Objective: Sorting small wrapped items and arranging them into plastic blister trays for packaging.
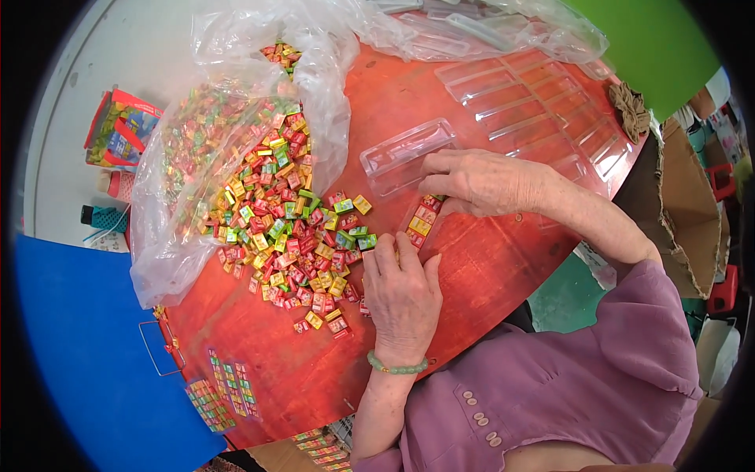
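Observation:
A narrow clear plastic tray (422, 223) holds a row of small red and yellow wrapped sweets and lies between my hands on the red table. My right hand (491, 182) has its thumb and fingers closed round the tray's far end. At the near end rests my left hand (403, 295), fingers stretched out and thumb apart. Its fingertips lie beside a green wrapped sweet (366, 242) at the pile's edge; part of their contact is hidden. The heap of sweets (287, 244) in red, yellow and green spills from a large clear plastic bag (189, 149) on the left.
Beyond my right hand lie an empty clear tray (409, 157) and joined clear trays (527, 102). More trays sit in a bag (472, 31) at the back. Filled packs (220, 393) lie at the near left edge. An open cardboard box (684, 204) stands at right.

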